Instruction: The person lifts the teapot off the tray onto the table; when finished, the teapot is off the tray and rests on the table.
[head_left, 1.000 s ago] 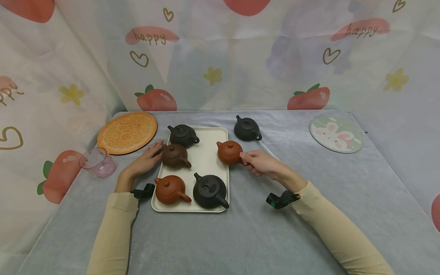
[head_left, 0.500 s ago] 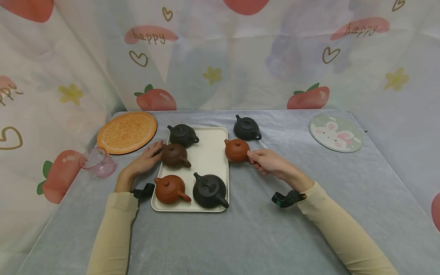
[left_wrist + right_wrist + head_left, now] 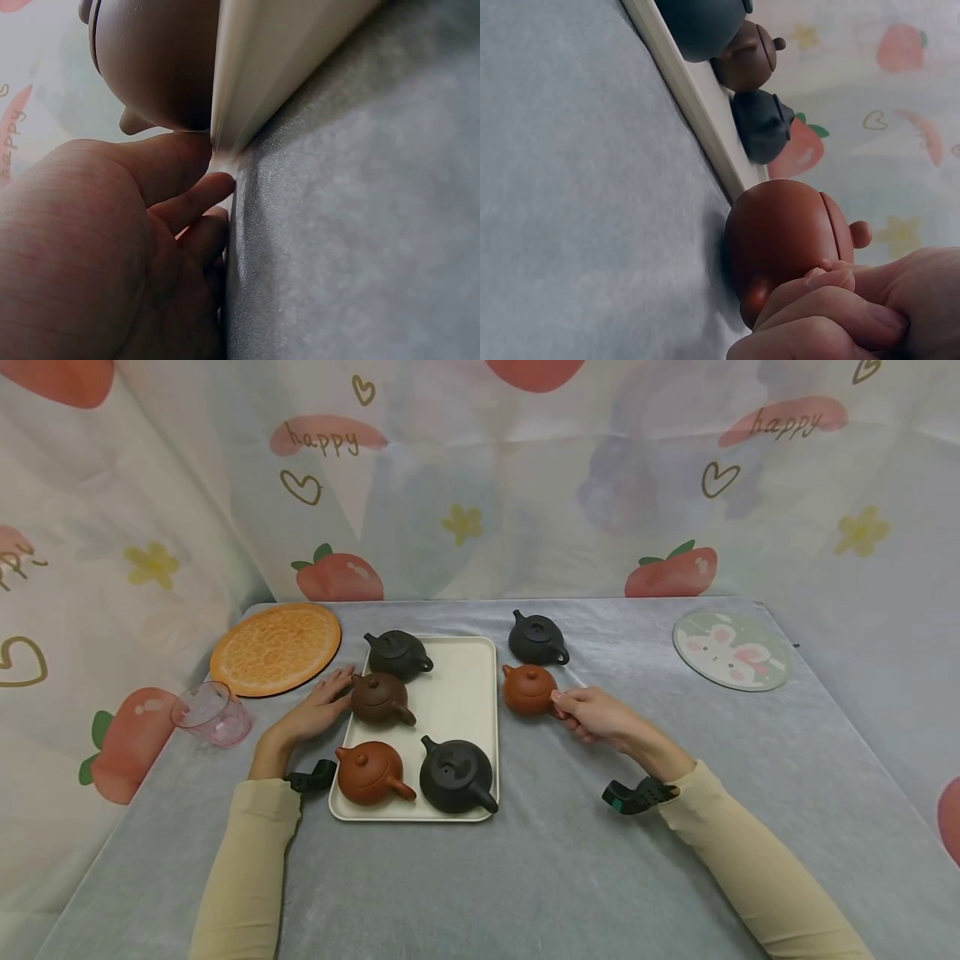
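Note:
My right hand (image 3: 596,716) pinches the handle of a reddish-brown teapot (image 3: 528,691), just right of the cream tray (image 3: 457,689). In the right wrist view this teapot (image 3: 787,236) is upright, close over the cloth; I cannot tell whether it touches. My left hand (image 3: 313,714) lies at the tray's left edge with fingers extended, thumb and fingertips against the rim in the left wrist view. Beside it on the tray is a dark brown teapot (image 3: 380,699). The tray also bears a black teapot (image 3: 397,654) behind, another reddish-brown teapot (image 3: 371,773) and a larger black teapot (image 3: 457,775) in front.
Behind the right hand's teapot, a black teapot (image 3: 537,639) stands on the grey cloth. An orange round mat (image 3: 276,649) and a pink clear glass (image 3: 213,714) are at the left. A round rabbit mat (image 3: 731,650) lies at the far right.
My right hand has carried the reddish-brown teapot rightward, from over the tray's right edge to the cloth area beside it. The left hand has stayed in place.

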The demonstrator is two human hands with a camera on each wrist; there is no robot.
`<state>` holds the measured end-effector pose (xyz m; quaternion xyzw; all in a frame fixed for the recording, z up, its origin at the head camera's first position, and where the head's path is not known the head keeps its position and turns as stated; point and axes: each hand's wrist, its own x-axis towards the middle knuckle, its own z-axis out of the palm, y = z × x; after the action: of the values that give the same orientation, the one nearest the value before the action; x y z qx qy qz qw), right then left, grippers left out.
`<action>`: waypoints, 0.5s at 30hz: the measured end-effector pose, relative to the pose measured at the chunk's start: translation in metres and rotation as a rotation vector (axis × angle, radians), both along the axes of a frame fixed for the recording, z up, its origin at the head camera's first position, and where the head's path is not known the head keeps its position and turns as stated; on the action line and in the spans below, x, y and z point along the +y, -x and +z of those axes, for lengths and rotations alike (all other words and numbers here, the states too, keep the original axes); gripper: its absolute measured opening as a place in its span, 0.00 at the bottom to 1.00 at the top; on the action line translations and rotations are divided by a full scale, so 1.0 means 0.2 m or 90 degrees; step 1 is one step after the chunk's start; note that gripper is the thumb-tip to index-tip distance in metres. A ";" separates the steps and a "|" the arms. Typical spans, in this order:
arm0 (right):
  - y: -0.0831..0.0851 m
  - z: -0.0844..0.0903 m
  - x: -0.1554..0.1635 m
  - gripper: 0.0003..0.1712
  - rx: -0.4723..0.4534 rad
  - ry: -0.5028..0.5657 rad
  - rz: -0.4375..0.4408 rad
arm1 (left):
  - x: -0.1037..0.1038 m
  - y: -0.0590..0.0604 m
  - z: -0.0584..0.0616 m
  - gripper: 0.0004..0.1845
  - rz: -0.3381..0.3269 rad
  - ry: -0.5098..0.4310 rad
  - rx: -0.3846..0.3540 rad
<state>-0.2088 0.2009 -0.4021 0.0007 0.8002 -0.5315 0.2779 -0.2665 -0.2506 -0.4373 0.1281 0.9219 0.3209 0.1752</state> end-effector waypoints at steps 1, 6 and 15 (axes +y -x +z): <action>0.00 0.00 0.00 0.26 -0.002 0.003 -0.005 | 0.00 0.00 0.00 0.35 0.000 0.001 0.000; 0.00 -0.01 0.02 0.26 -0.002 0.007 -0.013 | -0.01 0.00 0.00 0.34 0.000 0.001 0.000; -0.02 -0.01 0.04 0.25 -0.004 0.007 -0.018 | 0.00 0.00 0.00 0.34 0.000 -0.001 -0.005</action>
<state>-0.2052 0.2091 -0.4047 0.0121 0.7962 -0.5399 0.2728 -0.2665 -0.2510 -0.4372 0.1268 0.9210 0.3219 0.1790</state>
